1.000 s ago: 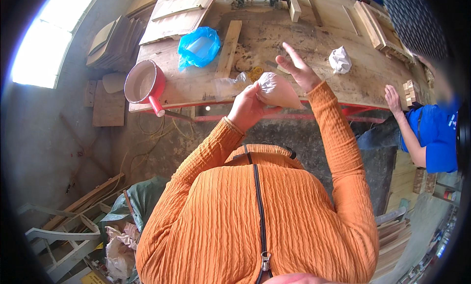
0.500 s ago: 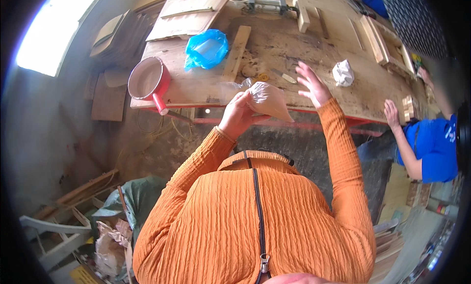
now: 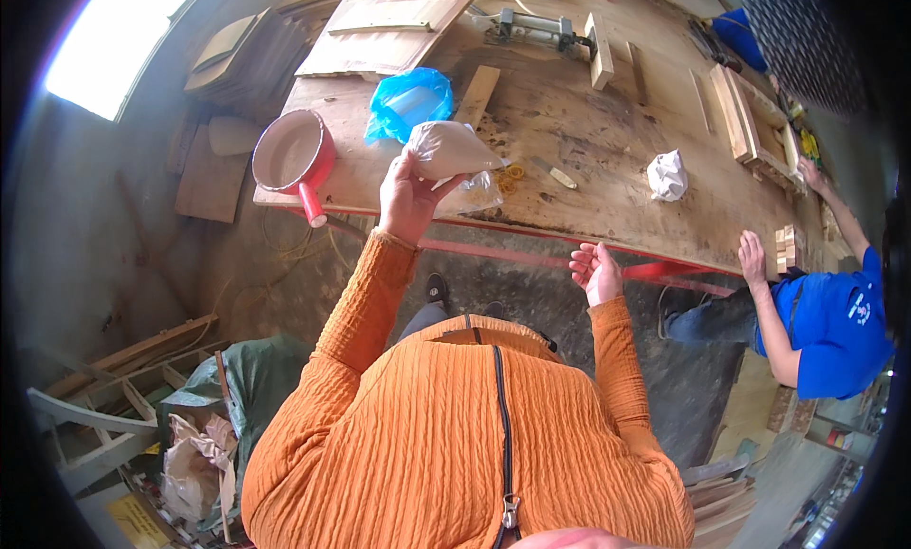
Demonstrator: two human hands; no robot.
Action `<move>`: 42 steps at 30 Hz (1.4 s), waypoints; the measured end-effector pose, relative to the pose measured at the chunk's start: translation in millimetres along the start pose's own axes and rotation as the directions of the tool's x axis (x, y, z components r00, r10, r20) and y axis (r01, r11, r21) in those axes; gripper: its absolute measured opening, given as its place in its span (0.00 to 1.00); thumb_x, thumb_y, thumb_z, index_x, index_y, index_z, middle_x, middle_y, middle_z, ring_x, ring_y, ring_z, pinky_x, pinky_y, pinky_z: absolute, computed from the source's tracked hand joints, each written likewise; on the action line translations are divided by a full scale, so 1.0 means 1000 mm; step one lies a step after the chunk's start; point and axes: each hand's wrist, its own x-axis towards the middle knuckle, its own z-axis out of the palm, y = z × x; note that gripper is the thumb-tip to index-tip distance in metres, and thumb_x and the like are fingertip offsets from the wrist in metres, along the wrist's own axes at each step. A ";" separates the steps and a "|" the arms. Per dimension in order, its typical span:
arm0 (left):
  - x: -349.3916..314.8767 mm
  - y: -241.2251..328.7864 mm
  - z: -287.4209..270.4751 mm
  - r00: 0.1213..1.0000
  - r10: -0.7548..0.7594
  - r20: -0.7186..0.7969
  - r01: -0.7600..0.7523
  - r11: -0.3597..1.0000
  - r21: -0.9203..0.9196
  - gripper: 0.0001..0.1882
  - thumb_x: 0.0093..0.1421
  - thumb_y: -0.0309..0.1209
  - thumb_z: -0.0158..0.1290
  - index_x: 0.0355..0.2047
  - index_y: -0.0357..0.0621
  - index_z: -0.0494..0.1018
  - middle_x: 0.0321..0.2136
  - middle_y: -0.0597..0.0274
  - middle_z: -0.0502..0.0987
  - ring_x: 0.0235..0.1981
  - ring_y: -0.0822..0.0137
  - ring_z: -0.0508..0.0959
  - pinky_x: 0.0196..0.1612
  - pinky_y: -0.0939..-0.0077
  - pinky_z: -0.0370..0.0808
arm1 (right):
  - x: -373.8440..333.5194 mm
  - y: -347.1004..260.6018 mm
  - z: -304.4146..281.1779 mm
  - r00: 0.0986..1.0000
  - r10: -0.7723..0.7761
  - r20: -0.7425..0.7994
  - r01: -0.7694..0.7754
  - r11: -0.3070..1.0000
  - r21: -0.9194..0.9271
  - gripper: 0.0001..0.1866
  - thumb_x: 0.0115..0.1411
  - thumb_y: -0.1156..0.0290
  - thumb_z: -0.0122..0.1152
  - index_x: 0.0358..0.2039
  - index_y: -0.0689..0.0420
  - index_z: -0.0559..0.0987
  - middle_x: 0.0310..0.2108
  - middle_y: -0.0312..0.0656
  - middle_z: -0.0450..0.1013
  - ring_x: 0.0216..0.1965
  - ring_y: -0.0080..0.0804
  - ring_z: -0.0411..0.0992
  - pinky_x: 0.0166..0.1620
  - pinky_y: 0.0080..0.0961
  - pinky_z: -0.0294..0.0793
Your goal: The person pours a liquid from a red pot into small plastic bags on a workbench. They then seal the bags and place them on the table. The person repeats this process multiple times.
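Note:
My left hand [image 3: 408,200] grips a clear plastic bag filled with pale tan powder [image 3: 454,148], held tilted over the near edge of the workbench [image 3: 579,207]. My right hand [image 3: 598,274] hangs in front of the bench edge, its fingers loosely bent with nothing visible in them. A red saucepan [image 3: 325,167] with a pale inside stands at the bench's left corner. Beyond the held bag lies an open blue plastic bag [image 3: 408,101]. Just below it are a crumpled clear plastic bag [image 3: 481,194] and yellow rubber bands [image 3: 511,179]. A small knife-like tool [image 3: 555,173] lies farther right.
A white wrapped bundle [image 3: 667,176] sits on the bench. Behind are wooden panels [image 3: 380,32], a metal clamp-like device [image 3: 531,29] and a wooden frame [image 3: 745,122]. At the right, a co-worker in a blue shirt [image 3: 835,321] rests a hand near the bench edge.
My left hand has carried the powder bag left and farther over the bench, toward the blue bag. My right hand has dropped back toward me, its fingers now more bent.

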 end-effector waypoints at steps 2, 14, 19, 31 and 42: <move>0.008 -0.006 0.008 0.999 -0.038 0.003 0.038 0.999 -0.031 0.21 0.68 0.38 0.34 0.56 0.40 0.56 0.54 0.49 0.63 0.55 0.50 0.66 0.56 0.43 0.66 | -0.005 0.006 -0.004 0.999 0.017 -0.046 -0.016 1.000 0.021 0.21 0.62 0.48 0.46 0.37 0.53 0.75 0.34 0.38 0.75 0.29 0.26 0.73 0.32 0.24 0.71; -0.006 -0.041 0.049 0.960 -0.238 0.150 0.255 0.960 -0.112 0.21 0.67 0.37 0.37 0.55 0.38 0.59 0.52 0.49 0.66 0.54 0.50 0.67 0.54 0.45 0.69 | -0.035 -0.073 0.071 0.552 -0.810 0.197 0.818 0.481 -0.317 0.14 0.64 0.72 0.46 0.49 0.63 0.71 0.43 0.40 0.71 0.44 0.22 0.68 0.46 0.18 0.66; -0.064 0.010 0.048 0.990 -0.036 0.139 0.042 0.998 -0.039 0.19 0.65 0.38 0.43 0.53 0.43 0.61 0.49 0.54 0.69 0.49 0.54 0.72 0.49 0.46 0.73 | -0.043 -0.051 0.109 0.588 -0.728 0.353 0.809 0.520 -0.274 0.13 0.64 0.70 0.46 0.43 0.63 0.73 0.36 0.40 0.73 0.36 0.24 0.69 0.40 0.21 0.68; -0.278 0.108 -0.047 0.747 0.616 -0.251 -0.636 0.772 0.000 0.10 0.65 0.37 0.44 0.39 0.45 0.63 0.38 0.60 0.70 0.41 0.61 0.75 0.39 0.49 0.79 | -0.100 0.069 0.244 0.321 -0.034 0.947 0.592 0.787 -0.172 0.09 0.63 0.71 0.50 0.38 0.63 0.74 0.27 0.37 0.73 0.28 0.21 0.69 0.35 0.17 0.70; -0.610 0.099 -0.124 0.095 0.757 -0.647 -0.793 0.450 0.410 0.08 0.67 0.36 0.40 0.39 0.46 0.64 0.41 0.58 0.72 0.43 0.60 0.76 0.40 0.51 0.79 | -0.250 0.236 0.381 -0.220 0.384 0.897 0.813 0.580 -0.050 0.04 0.57 0.78 0.53 0.32 0.63 0.75 0.25 0.37 0.73 0.27 0.19 0.70 0.31 0.16 0.68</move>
